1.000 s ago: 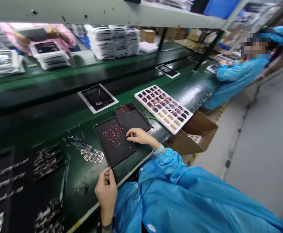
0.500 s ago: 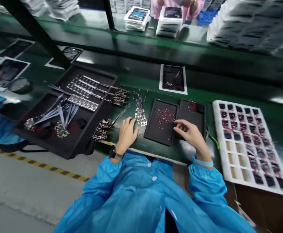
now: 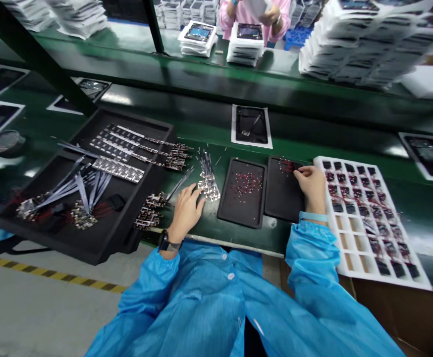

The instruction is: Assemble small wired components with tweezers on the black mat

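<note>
My left hand (image 3: 187, 210) lies on the green bench with fingers apart, its fingertips at the edge of a fanned pile of small flex cables (image 3: 209, 187). My right hand (image 3: 312, 186) is over the far right side of the right black tray (image 3: 284, 198). Its thumb and fingers are pinched together beside a dark part and red-wired pieces (image 3: 286, 166) at the tray's top; what they hold, if anything, I cannot make out. Between my hands, the left black tray (image 3: 235, 210) carries many tiny red-wired parts (image 3: 246, 183).
A white foam tray (image 3: 345, 267) with black, red-wired parts stands at right. Large black bins (image 3: 105, 243) with flex strips stand at left. A tablet-like panel (image 3: 252, 124) lies ahead. Stacked panels (image 3: 246, 47) and a person in pink (image 3: 227, 15) are beyond the ledge.
My right hand has moved right and away from me, from between the two black trays to the right tray's far right side. My left hand stays by the flex cables. The view has shifted slightly.
</note>
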The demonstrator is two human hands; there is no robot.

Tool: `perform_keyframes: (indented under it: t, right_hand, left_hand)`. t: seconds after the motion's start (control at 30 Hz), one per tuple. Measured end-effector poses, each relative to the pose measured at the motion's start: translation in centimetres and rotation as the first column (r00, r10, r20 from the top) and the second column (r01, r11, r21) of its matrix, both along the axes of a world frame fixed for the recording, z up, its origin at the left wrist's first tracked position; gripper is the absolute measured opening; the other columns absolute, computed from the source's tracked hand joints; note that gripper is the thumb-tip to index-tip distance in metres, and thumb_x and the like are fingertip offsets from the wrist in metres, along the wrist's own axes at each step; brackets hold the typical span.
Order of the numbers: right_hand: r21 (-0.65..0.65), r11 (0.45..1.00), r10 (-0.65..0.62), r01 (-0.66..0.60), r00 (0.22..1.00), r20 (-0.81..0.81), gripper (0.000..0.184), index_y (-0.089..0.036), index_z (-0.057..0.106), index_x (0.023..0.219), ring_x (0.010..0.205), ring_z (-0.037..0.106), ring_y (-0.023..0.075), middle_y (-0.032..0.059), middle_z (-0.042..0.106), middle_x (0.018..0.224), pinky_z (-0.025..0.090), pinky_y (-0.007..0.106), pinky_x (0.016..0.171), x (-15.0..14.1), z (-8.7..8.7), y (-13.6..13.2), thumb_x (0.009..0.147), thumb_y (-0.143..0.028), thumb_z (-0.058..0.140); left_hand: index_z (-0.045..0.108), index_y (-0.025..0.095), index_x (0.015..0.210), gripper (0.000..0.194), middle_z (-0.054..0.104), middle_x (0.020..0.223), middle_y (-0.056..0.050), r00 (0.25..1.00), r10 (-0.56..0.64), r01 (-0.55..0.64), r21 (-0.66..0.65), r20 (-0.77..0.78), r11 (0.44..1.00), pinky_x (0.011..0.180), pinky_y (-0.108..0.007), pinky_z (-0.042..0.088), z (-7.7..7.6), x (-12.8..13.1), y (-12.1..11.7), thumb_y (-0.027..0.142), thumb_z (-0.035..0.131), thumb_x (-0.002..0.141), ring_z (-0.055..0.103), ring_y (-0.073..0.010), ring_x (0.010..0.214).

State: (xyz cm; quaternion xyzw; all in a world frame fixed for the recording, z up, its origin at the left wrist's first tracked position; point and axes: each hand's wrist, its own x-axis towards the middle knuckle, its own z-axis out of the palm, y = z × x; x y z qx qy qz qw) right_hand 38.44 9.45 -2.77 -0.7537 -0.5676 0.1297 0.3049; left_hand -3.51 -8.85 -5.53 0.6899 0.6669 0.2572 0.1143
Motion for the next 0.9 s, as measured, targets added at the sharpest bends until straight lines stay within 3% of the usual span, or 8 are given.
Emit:
perform_keyframes:
  t: [0.17,0.4,0.5,0.63,0.73,0.8,0.9]
  right_hand:
    - [0.018,0.999,-0.044,0.043,0.992,0.116,0.028,-0.019,0.066,0.092,0.064,0.049,0.0185,-0.0038,0.052,0.068,0.038,0.034,0.07,-0.8,-1.4,0.1,0.074,-0.03,0.086]
    - [0.022,1.0,-0.01,0.008,0.995,0.097,0.019,-0.019,0.064,0.091,0.067,0.046,0.0184,-0.004,0.048,0.069,0.035,0.035,0.072,-0.6,-1.6,0.2,0.079,-0.02,0.078]
    - [0.033,0.999,0.023,-0.025,0.997,0.079,0.022,-0.018,0.067,0.095,0.066,0.047,0.0175,-0.004,0.049,0.07,0.036,0.034,0.071,-0.3,-1.7,0.0,0.076,-0.018,0.078]
    - [0.095,0.994,0.045,-0.048,0.998,0.035,0.027,-0.017,0.07,0.105,0.068,0.054,0.0176,-0.0021,0.055,0.073,0.041,0.032,0.071,-0.6,-1.0,-0.7,0.078,-0.019,0.073]
    - [0.158,0.972,0.186,-0.172,0.979,-0.077,0.029,-0.017,0.07,0.107,0.066,0.054,0.0176,-0.0006,0.059,0.075,0.043,0.031,0.066,-2.4,0.6,-2.1,0.081,-0.029,0.072]
    - [0.124,0.908,0.417,-0.401,0.894,-0.162,0.029,-0.019,0.07,0.106,0.066,0.054,0.0176,0.0006,0.062,0.077,0.043,0.031,0.064,-4.3,1.6,-3.4,0.084,-0.037,0.074]
    - [-0.066,0.661,0.717,-0.747,0.656,-0.236,0.026,-0.021,0.071,0.103,0.068,0.056,0.0184,0.0024,0.066,0.078,0.044,0.031,0.065,-7.9,2.1,-5.4,0.089,-0.042,0.074]
  left_hand:
    - [0.064,0.018,0.132,0.035,0.061,0.143,-0.018,0.996,0.08,-0.081,0.056,0.024,0.995,0.114,-0.055,0.046,0.6,-0.7,-0.6,0.03,0.058,0.1,0.056,-0.0361,0.133]
    - [0.065,0.016,0.132,0.035,0.061,0.14,-0.02,0.985,0.17,-0.169,0.013,-0.017,0.985,0.114,-0.056,0.045,0.1,-1.1,-3.2,0.028,0.055,0.101,0.055,-0.0368,0.132]
    - [0.064,0.014,0.134,0.036,0.06,0.142,-0.02,0.99,0.138,-0.137,0.019,-0.024,0.99,0.115,-0.054,0.045,0.0,-0.9,-2.0,0.026,0.053,0.102,0.055,-0.036,0.132]
    - [0.063,0.011,0.136,0.039,0.06,0.142,-0.021,0.995,0.098,-0.097,0.036,-0.03,0.995,0.114,-0.053,0.045,0.0,-0.3,1.3,0.025,0.053,0.101,0.055,-0.0357,0.132]
    - [0.067,0.013,0.129,0.034,0.06,0.141,-0.022,0.993,0.109,-0.108,0.013,-0.053,0.994,0.112,-0.056,0.045,-0.1,0.1,3.3,0.024,0.058,0.098,0.055,-0.0376,0.131]
    - [0.07,0.015,0.12,0.027,0.061,0.14,-0.021,0.991,0.123,-0.124,-0.008,-0.056,0.992,0.11,-0.056,0.047,-0.3,0.2,3.9,0.022,0.062,0.095,0.055,-0.0384,0.13]
    - [0.07,0.016,0.109,0.018,0.064,0.136,-0.019,0.991,0.132,-0.132,-0.018,-0.022,0.991,0.106,-0.055,0.048,-0.3,-0.1,4.2,0.02,0.067,0.092,0.056,-0.0381,0.128]
